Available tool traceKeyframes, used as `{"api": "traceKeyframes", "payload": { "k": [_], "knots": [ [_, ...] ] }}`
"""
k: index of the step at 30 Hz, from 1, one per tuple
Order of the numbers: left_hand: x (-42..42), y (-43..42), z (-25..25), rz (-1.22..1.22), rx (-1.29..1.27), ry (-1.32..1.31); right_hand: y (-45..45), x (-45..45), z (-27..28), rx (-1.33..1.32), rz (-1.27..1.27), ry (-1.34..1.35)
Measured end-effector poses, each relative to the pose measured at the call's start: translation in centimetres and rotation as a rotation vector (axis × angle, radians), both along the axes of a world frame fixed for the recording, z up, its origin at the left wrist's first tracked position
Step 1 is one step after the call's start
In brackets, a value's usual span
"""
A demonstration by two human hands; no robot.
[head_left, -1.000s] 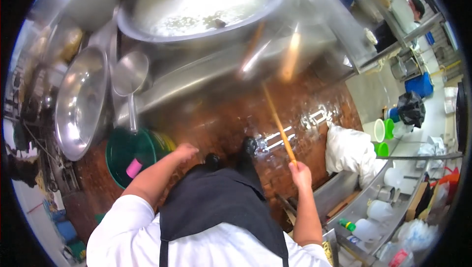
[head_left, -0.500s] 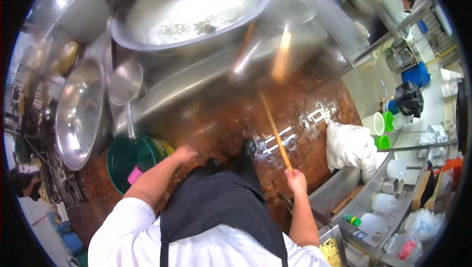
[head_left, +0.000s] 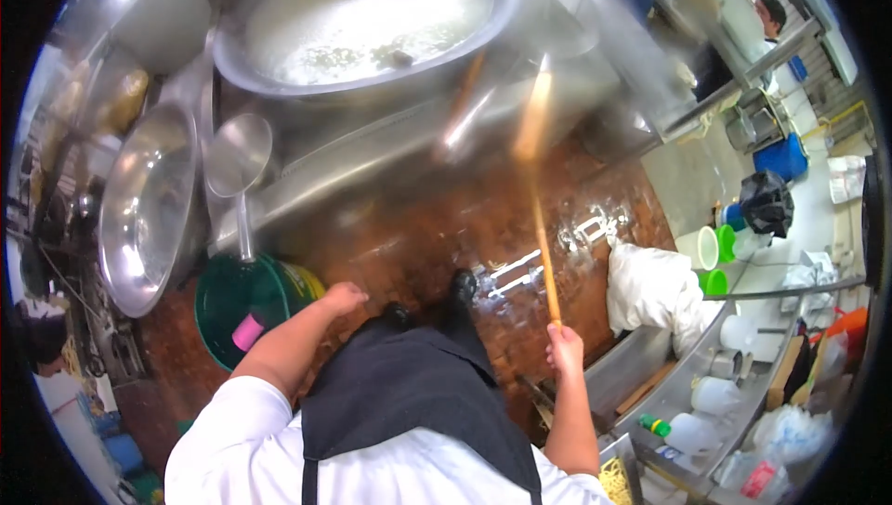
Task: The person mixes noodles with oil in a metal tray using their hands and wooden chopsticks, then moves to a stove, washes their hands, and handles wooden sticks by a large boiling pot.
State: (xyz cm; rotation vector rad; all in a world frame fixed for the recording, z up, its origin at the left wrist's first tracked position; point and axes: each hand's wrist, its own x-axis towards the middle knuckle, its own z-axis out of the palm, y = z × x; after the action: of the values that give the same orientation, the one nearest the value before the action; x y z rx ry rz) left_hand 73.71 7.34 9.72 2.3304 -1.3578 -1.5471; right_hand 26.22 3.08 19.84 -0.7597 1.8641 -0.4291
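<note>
My right hand (head_left: 564, 349) is wrapped round the lower end of a long wooden stick (head_left: 546, 259), which points up and away over the floor. Its far end is blurred near a wooden handle (head_left: 532, 119) by the steel counter. Near the green bin (head_left: 232, 301), my left hand (head_left: 346, 298) hangs with its fingers curled; whether it holds anything is hidden. A pink object (head_left: 248, 331) is in the bin. Beyond the counter edge stands a large metal vat (head_left: 362, 87) of cloudy, bubbling liquid. A round ladle (head_left: 240, 154) hangs at its left.
A large steel bowl (head_left: 149, 217) leans at the left. On the right are a white sack (head_left: 650, 291), green containers (head_left: 714, 282), a steel shelf with white jugs (head_left: 715, 395) and a tray of yellow strips (head_left: 615, 482). The brick floor (head_left: 409, 226) looks wet. One person (head_left: 769, 14) is at upper right.
The stick has swung to a steeper angle, its far end shifting right. My right hand has moved slightly. My left hand stays near the bin. The view has shifted a little.
</note>
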Motion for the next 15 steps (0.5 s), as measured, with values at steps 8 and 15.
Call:
{"api": "traceKeyframes", "payload": {
  "k": [8,15],
  "knots": [
    [0.8,-0.1,-3.6,-0.108,-0.032,0.025,-3.1,0.6,7.5,-0.193,-0.172,-0.116],
    [0.4,-0.5,-2.1,0.020,0.008,0.068,-1.6,-1.8,4.0,-0.125,-0.108,0.053]
  ]
}}
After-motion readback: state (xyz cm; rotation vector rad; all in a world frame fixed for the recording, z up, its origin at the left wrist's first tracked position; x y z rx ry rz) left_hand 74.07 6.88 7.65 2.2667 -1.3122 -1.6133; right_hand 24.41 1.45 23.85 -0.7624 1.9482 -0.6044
